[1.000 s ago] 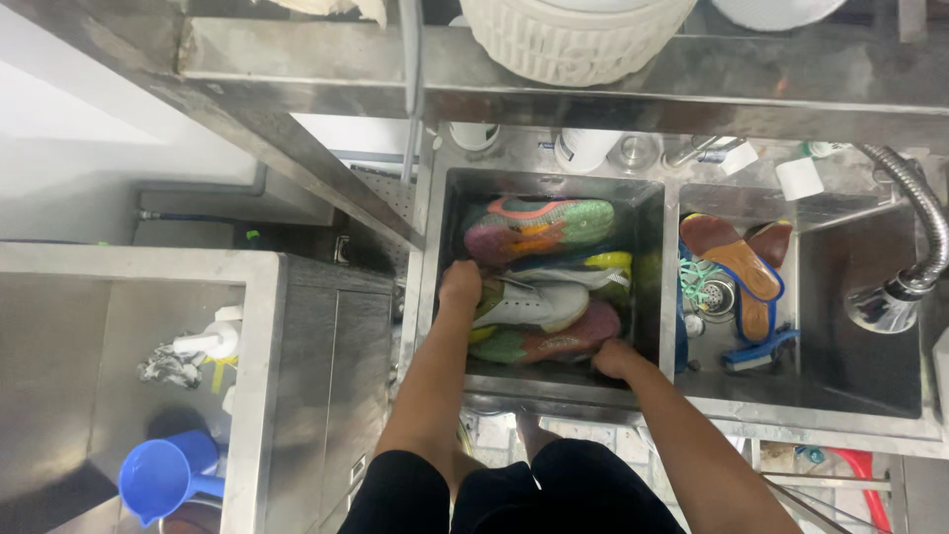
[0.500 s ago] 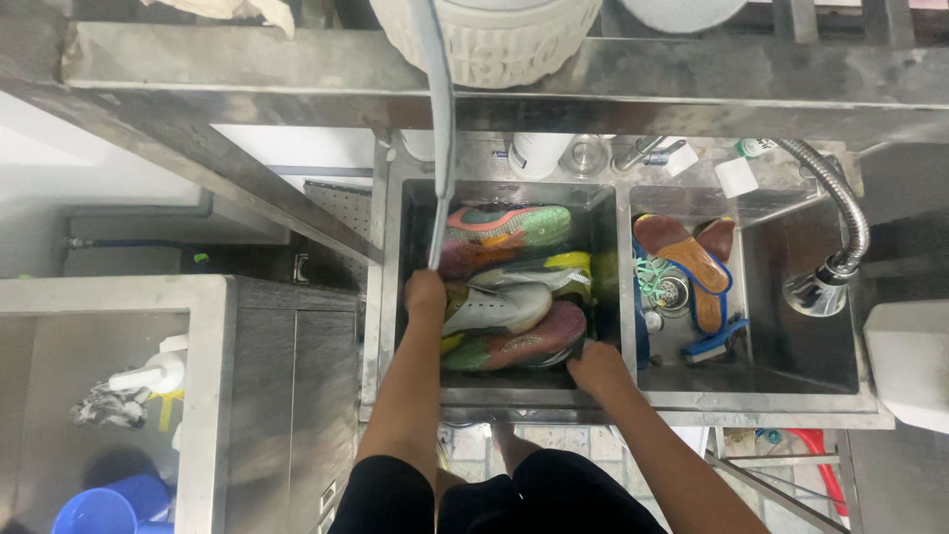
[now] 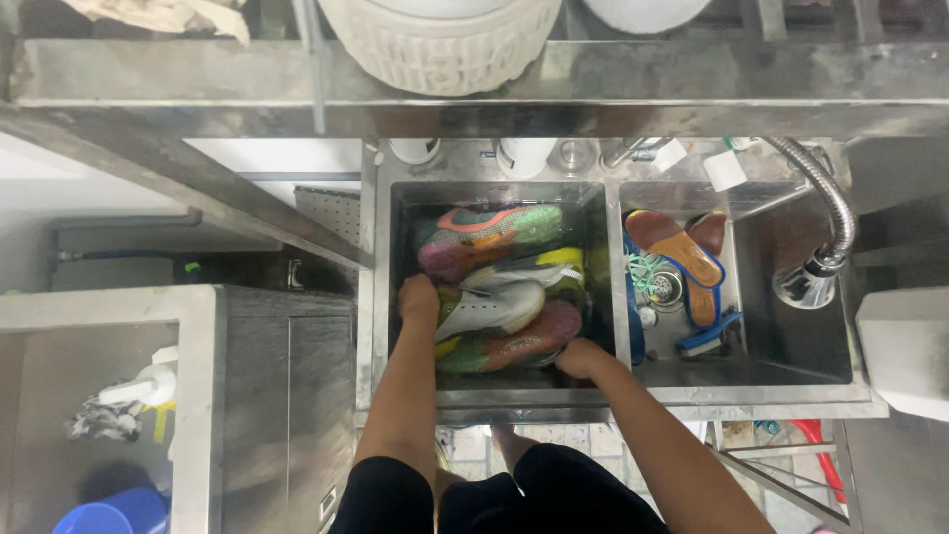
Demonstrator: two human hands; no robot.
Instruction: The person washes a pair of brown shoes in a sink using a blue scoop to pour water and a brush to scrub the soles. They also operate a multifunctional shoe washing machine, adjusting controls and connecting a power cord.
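Note:
Several colourful sports shoes lie piled in the left basin of a steel double sink (image 3: pixel 494 400). My left hand (image 3: pixel 418 300) grips the heel end of a white shoe (image 3: pixel 494 309) in the middle of the pile. My right hand (image 3: pixel 580 357) rests on the end of a pink and green shoe (image 3: pixel 529 338) at the near side of the basin. A green and pink shoe (image 3: pixel 489 235) lies at the far side, with a yellow one (image 3: pixel 554 262) under it. How firmly the right fingers close is hidden by the shoe.
The right basin holds orange insoles (image 3: pixel 677 252), a blue brush (image 3: pixel 707 334) and teal laces by the drain (image 3: pixel 652 282). A flexible tap (image 3: pixel 825 237) hangs over it. A white basket (image 3: pixel 440 44) sits on the shelf above. A steel tub (image 3: pixel 198 316) stands left, with a blue scoop (image 3: pixel 104 514).
The view has shifted, so the sink sits further left in frame. Both hands stay on the same shoes in the left basin, with barely any movement.

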